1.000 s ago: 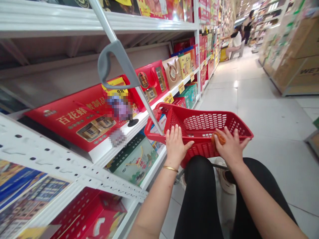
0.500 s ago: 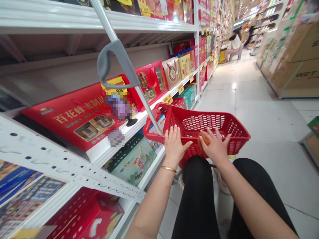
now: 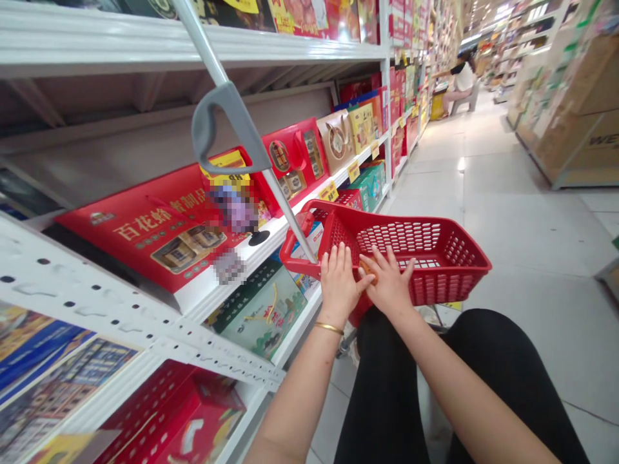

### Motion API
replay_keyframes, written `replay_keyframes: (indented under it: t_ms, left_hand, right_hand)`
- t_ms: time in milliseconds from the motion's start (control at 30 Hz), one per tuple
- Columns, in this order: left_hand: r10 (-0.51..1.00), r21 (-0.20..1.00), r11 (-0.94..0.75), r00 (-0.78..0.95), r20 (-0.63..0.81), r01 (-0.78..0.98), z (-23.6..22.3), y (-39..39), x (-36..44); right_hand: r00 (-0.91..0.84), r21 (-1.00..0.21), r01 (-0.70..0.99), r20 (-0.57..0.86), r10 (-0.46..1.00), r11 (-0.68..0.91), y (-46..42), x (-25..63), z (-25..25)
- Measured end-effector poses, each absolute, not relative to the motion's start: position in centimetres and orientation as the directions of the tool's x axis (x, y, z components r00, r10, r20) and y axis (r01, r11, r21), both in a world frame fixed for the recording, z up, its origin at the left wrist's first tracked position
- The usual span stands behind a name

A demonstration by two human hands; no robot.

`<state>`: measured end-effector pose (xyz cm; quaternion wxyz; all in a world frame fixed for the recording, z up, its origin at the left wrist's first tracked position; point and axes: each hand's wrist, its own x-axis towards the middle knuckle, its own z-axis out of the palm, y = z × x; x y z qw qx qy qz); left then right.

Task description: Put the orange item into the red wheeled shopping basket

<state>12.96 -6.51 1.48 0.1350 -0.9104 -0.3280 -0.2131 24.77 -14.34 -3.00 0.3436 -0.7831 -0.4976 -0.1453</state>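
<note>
**Open left hand (image 3: 341,287) and curled right hand (image 3: 387,283) on a red plastic shopping basket (image 3: 464,270)**

The left hand's fingers are spread and laid flat on the near rim, unclenched, a placement that appears to steady the basket. The right hand is curved over a small orange object (image 3: 368,269), which is mostly hidden by the fingers and is located at the near rim; whether it is gripped or only pressed cannot be told. A gold bangle (image 3: 329,328) is worn on the left wrist. The basket is held just beyond black trousers (image 3: 387,399), its silver pull handle (image 3: 285,206) and grey grip (image 3: 232,113) angled up past white perforated shelving (image 3: 97,309). Red gift boxes (image 3: 145,238) are displayed there, with yellow price tags (image 3: 329,191) along the shelf edge. A seated person (image 3: 461,84) is seen far down the aisle.
</note>
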Motion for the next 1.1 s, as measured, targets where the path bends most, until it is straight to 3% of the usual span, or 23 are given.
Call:
replay_keyframes:
  t_ms: [133, 333, 433, 567, 667, 800, 967, 1100]
  left_hand:
    - [0.525, -0.118, -0.749, 0.693, 0.495, 0.652, 1.3, -6.5, 13.0]
    - [0.539, -0.109, -0.745, 0.690, 0.483, 0.658, 1.2, -6.4, 13.1]
    - [0.545, -0.108, -0.740, 0.686, 0.481, 0.664, 1.3, -6.4, 13.1]
    - [0.544, -0.108, -0.741, 0.686, 0.484, 0.663, 1.4, -6.5, 13.1]
    - [0.537, -0.109, -0.747, 0.692, 0.483, 0.656, 1.4, -6.5, 13.1]
    - [0.530, -0.111, -0.747, 0.688, 0.496, 0.656, 1.2, -6.4, 13.1]
    - [0.535, -0.086, -0.753, 0.683, 0.498, 0.652, 1.0, -6.3, 13.1]
    - [0.539, -0.074, -0.752, 0.676, 0.503, 0.655, 1.1, -6.3, 13.2]
  right_hand:
    - [0.567, -0.420, 0.822, 0.534, 0.627, -0.385, -16.8, 28.3, -3.9]
    - [0.794, -0.516, 0.604, 0.458, 0.401, -0.607, -20.5, 33.7, -5.5]
    - [0.758, -0.493, 0.650, 0.474, 0.448, -0.578, -18.8, 31.6, -5.0]
    - [0.531, -0.435, 0.839, 0.522, 0.667, -0.327, -15.0, 25.9, -3.5]
    - [0.449, -0.419, 0.877, 0.542, 0.710, -0.235, -14.1, 24.3, -2.7]
    - [0.530, -0.423, 0.841, 0.521, 0.669, -0.337, -17.1, 28.2, -3.8]
    - [0.778, -0.536, 0.627, 0.463, 0.425, -0.565, -20.9, 34.3, -5.9]
    - [0.720, -0.508, 0.694, 0.506, 0.474, -0.511, -19.1, 31.8, -5.2]
